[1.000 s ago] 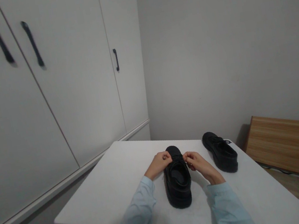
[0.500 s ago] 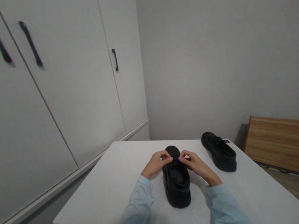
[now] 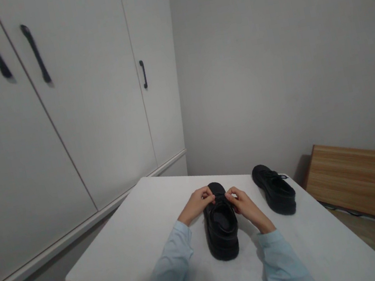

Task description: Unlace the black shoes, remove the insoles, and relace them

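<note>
A black lace-up shoe (image 3: 223,240) stands upright on the white table, its toe pointing away from me and its heel toward me. At the left side of its lacing, my left hand (image 3: 199,202) is closed in a pinch between thumb and forefinger. My right hand (image 3: 241,201) pinches in the same way at the right side. Dark shoelace (image 3: 220,198) lies between the two fingertips, hard to make out against the black upper. Light blue sleeves cover both forearms.
A second black shoe (image 3: 280,197) with laces sits at the table's back right. The white table (image 3: 128,238) reaches toward white cabinets (image 3: 101,102) with dark handles. Beyond the right edge is a wood-grain panel (image 3: 369,186). A grey wall (image 3: 285,55) rises behind.
The fingertips have drawn slightly apart over the lacing, the left hand a little left and the right a little right. Both shoes stay in place.
</note>
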`<action>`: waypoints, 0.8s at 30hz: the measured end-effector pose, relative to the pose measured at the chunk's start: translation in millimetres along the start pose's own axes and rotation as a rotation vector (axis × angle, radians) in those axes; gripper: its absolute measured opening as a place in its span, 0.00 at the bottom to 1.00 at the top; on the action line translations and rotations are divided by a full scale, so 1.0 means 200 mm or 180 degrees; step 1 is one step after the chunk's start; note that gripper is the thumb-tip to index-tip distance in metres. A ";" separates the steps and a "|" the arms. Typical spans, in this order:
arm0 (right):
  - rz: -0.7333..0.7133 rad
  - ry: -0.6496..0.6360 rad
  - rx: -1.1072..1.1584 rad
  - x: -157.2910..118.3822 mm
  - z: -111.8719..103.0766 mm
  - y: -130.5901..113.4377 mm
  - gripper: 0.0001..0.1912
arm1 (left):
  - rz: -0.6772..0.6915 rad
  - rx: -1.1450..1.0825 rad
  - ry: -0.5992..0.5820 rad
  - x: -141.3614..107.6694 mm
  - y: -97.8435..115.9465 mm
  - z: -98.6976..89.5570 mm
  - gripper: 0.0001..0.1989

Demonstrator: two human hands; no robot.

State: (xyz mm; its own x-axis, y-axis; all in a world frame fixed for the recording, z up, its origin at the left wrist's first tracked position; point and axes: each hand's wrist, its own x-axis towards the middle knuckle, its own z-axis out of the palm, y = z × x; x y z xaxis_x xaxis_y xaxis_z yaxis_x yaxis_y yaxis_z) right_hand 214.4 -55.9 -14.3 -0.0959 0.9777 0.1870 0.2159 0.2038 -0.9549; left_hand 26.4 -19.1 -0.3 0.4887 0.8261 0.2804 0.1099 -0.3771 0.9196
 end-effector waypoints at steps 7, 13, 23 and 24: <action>0.0097 -0.0067 0.0213 -0.02 -0.01 -0.01 0.22 | -0.0223 -0.0157 -0.0138 0.01 -0.04 -0.01 0.07; 0.0122 -0.0086 0.0208 -0.03 -0.02 0.00 0.22 | -0.0247 -0.0314 -0.0433 -0.01 -0.04 -0.04 0.06; 0.0141 -0.0040 -0.0082 -0.04 -0.05 0.00 0.18 | -0.0339 -0.0362 -0.0683 -0.02 -0.06 -0.07 0.05; 0.0128 -0.0043 -0.0104 -0.04 -0.05 0.00 0.18 | -0.0350 -0.0361 -0.0709 -0.02 -0.06 -0.07 0.05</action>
State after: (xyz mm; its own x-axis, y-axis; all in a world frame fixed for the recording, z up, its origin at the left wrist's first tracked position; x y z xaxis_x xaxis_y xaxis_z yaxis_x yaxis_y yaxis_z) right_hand 224.8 -63.5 -14.4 -0.0995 0.9844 0.1453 0.2514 0.1661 -0.9535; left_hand 11.8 -12.0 -7.9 0.6590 0.7423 0.1212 0.0813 -0.2304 0.9697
